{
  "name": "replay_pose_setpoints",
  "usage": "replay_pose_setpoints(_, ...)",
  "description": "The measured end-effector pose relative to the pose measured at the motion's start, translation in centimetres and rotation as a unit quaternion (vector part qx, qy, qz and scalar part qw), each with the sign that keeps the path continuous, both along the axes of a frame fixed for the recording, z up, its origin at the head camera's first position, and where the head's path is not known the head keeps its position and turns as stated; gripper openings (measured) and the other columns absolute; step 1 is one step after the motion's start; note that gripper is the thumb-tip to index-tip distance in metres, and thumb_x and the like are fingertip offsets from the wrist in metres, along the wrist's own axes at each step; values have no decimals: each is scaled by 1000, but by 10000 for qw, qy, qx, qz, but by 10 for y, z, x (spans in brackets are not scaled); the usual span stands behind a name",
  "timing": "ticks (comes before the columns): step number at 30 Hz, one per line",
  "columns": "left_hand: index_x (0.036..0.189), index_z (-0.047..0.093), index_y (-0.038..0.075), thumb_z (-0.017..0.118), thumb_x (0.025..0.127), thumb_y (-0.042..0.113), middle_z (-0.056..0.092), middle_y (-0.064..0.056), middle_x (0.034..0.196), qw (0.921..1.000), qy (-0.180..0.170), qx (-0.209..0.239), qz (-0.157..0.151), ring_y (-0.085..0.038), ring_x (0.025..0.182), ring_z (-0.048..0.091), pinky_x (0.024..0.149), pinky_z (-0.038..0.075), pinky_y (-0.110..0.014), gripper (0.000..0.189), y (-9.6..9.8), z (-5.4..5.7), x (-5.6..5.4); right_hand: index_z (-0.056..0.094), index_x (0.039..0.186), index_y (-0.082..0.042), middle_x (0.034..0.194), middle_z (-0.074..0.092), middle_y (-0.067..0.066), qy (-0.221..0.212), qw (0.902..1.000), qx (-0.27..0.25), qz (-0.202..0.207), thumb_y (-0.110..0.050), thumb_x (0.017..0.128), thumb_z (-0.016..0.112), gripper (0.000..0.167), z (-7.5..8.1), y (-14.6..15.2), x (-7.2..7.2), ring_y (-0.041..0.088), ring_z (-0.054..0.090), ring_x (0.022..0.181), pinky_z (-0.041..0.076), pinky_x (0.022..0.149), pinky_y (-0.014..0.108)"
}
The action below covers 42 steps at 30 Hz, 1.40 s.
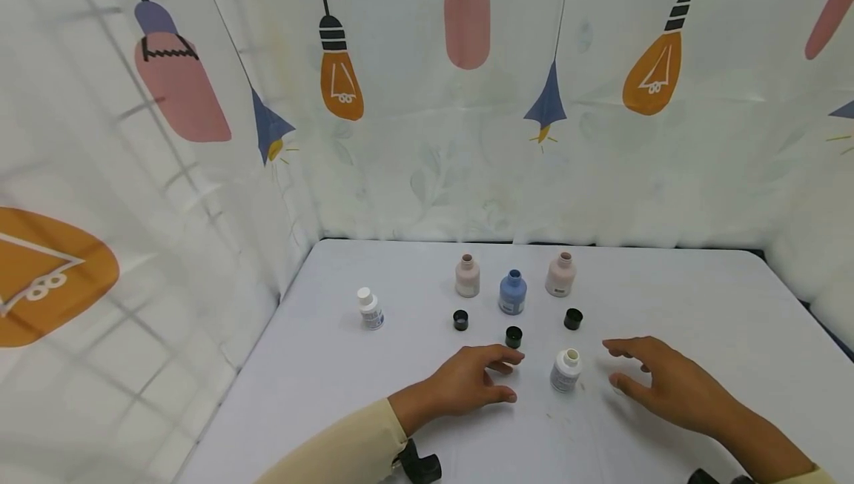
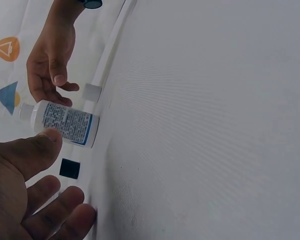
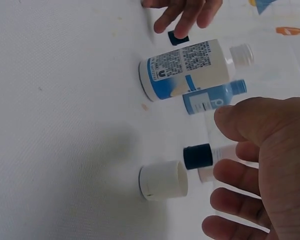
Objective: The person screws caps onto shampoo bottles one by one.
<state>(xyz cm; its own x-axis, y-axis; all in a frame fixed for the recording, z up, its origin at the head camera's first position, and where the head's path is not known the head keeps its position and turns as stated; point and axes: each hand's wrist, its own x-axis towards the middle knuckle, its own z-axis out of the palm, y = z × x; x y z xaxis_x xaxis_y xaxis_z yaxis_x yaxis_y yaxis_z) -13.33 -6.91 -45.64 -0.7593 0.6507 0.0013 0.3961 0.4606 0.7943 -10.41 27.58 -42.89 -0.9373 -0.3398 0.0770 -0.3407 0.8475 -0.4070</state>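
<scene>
An uncapped white bottle (image 1: 565, 371) with a printed label stands upright between my two hands. My left hand (image 1: 463, 382) hovers to its left, fingers loosely bent and apart from it, near a black cap (image 1: 514, 336). To the right of the bottle is my right hand (image 1: 667, 388), thumb and fingers spread with nothing between them. A white cap (image 3: 162, 180) stands on the table by the right hand in the right wrist view; in the head view that hand hides it. The same white bottle (image 2: 67, 122) appears beyond the left thumb in the left wrist view.
Behind stand an open blue bottle (image 1: 512, 293) and two open pale pink bottles, one left (image 1: 468, 276) and one right (image 1: 560, 275). Two more black caps lie before them, left (image 1: 460, 320) and right (image 1: 573, 319). A capped white bottle (image 1: 370, 309) stands farther left.
</scene>
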Motion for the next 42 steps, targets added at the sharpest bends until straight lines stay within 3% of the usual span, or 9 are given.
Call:
replay_pose_setpoints(6,142,59,21,82,90,23,63,11,136,10000,-28,-21,52,0,111,64,80,52,-17,57,7,1,-1,64,135,-19,126,66,-4,36,10000,10,82,-37,86,84,56,-1,3,0,15,64,97,56,75,32)
replay_pose_setpoints(14,141,59,20,82,90,23,64,10,135,9999,111,83,60,1,111,63,78,52,-16,56,17,-2,-2,63,137,-20,129,64,-2,-379,9992,95,-55,-47,83,84,64,-6,8,3,16,64,98,56,78,39)
replay_pose_setpoints(23,142,58,22,81,91,25,64,11,135,9998,173,119,61,1,113,63,79,51,-15,56,26,-3,-2,66,132,-21,127,64,-4,-272,9995,146,45,-42,77,89,63,-15,16,4,20,64,107,56,82,38)
replay_pose_setpoints(31,143,57,23,82,90,26,63,14,136,9995,311,17,64,2,113,62,80,51,-14,59,35,-4,-1,69,128,-20,119,65,-7,-267,9992,288,87,-35,77,90,57,-19,19,1,19,63,105,55,83,41)
replay_pose_setpoints(36,142,57,23,83,89,25,64,13,135,9991,428,-29,55,3,112,63,86,50,-16,59,39,-4,-1,70,123,-22,113,64,-11,-246,9993,292,57,-33,77,90,51,-20,19,0,16,63,100,56,80,37)
replay_pose_setpoints(42,143,56,24,82,90,28,64,14,135,9979,619,-197,48,5,110,62,103,45,-26,59,43,-6,-2,71,115,-24,108,64,-11,-305,9991,282,25,-31,78,90,43,-21,19,-2,15,62,97,55,79,37)
